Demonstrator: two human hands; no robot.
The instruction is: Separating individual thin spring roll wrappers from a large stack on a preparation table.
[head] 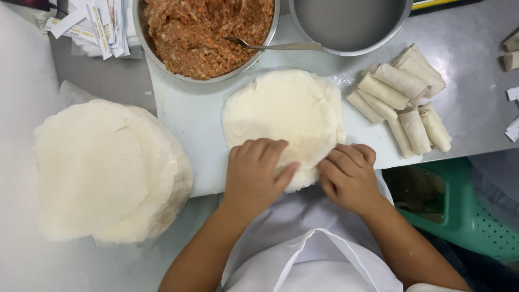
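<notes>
Round white thin wrapper sheet (284, 116): lies flat on the pale rectangular cutting board (184, 116), centred in front of the person; its near edge is lifted and pinched by both hands.

Left hand (254, 176): fingers curled over the wrapper's near edge, thumb pressed to its underside, gripping the sheet.

Right hand (348, 176): fingers bent inward, fingertips touching the same near edge just beside the left thumb, nipping the sheet.

Stack of round white wrappers on clear plastic (108, 170): rests on the metal table (476, 43) at the left, well apart from the hands, partly overlapping the board's left side.

Large round steel bowl of orange-brown minced filling (208, 32): stands at the board's far edge; a metal spoon (275, 46) lies in it, handle pointing right.

Second round steel bowl (348, 24): beside the first, to the right, inside grey and bare.

Pile of pale rolled wrappers, cylinder-shaped (403, 100): heaped on the board's right end, near the flat wrapper but apart from it.

Loose white paper strips (94, 24): far left corner of the table.

Green perforated plastic stool (459, 211): below the table edge, at the right.

White apron (313, 254): worn by the person, below the hands.
</notes>
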